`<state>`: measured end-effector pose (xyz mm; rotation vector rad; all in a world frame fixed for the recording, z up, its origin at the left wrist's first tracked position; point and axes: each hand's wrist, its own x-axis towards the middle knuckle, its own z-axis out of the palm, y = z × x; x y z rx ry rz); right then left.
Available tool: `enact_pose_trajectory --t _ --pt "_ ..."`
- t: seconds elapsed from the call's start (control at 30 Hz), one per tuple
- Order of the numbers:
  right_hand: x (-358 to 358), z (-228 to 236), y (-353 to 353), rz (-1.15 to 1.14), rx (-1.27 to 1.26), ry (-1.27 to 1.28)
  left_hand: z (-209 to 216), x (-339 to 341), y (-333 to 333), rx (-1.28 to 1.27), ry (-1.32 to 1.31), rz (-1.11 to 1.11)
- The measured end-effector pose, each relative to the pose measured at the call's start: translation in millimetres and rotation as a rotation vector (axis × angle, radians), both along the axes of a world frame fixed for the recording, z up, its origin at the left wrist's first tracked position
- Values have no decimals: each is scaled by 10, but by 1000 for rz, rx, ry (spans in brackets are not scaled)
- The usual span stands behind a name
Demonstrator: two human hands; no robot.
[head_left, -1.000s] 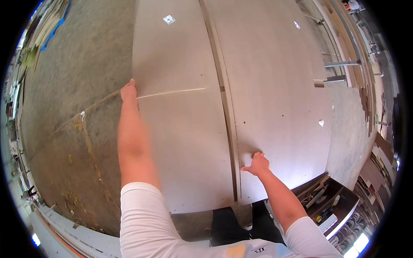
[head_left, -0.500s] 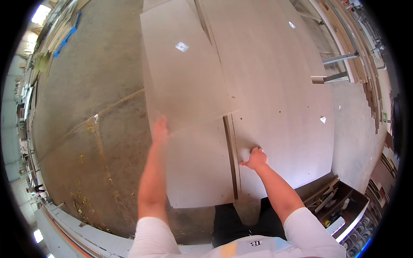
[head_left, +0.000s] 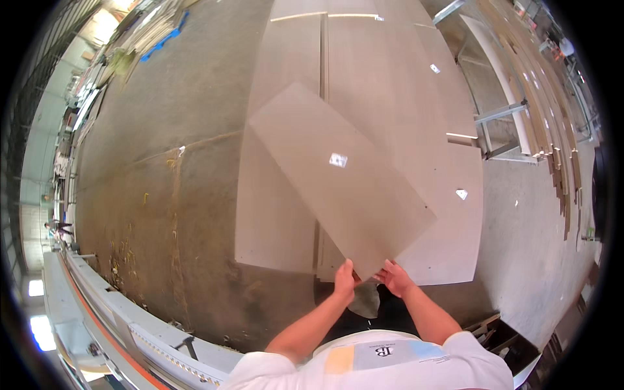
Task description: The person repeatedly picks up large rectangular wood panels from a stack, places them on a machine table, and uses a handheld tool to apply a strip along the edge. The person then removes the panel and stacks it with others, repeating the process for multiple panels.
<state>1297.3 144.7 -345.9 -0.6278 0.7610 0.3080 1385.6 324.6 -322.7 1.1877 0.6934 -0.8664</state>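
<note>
A loose grey-beige rectangular panel (head_left: 305,140) with a small white label (head_left: 338,160) lies slantwise, its far end to the left. Its near corner is between my two hands. My left hand (head_left: 345,278) is closed on the edge left of that corner, thumb on top. My right hand (head_left: 396,278) grips the edge just right of it, with some fingers hidden beneath. Under the panel are two rows of similar large boards, the left board (head_left: 273,224) and the right board (head_left: 458,227), with a narrow gap between them.
Metal support arms (head_left: 500,114) and long stacked strips (head_left: 546,123) stand at the right. A dark open box (head_left: 513,348) sits at lower right. Along the lower left runs a long white machine (head_left: 149,351) with an orange stripe. A blue pallet (head_left: 162,39) lies far left.
The loose panel has turned from lying along the left row to a slant across both rows. My left hand moved from its left edge to the near corner; my right hand left the right board and took hold there.
</note>
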Motion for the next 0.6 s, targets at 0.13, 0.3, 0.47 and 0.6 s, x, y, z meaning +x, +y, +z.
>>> enact_pose_trajectory --t 0.13,0.3,0.47,0.6 --pt "-926 658 -387 -71 -183 255 -1 -1097 -196 -208 132 -296" --pt "-2045 974 -938 -131 -449 507 -5 -1263 -356 -322 166 -167" --pt "-2525 1205 -1204 -656 -506 458 -175 -731 -210 -364 156 358" --pt "-2620 1442 -1356 -722 -798 563 -447 -665 -252 -256 66 298"
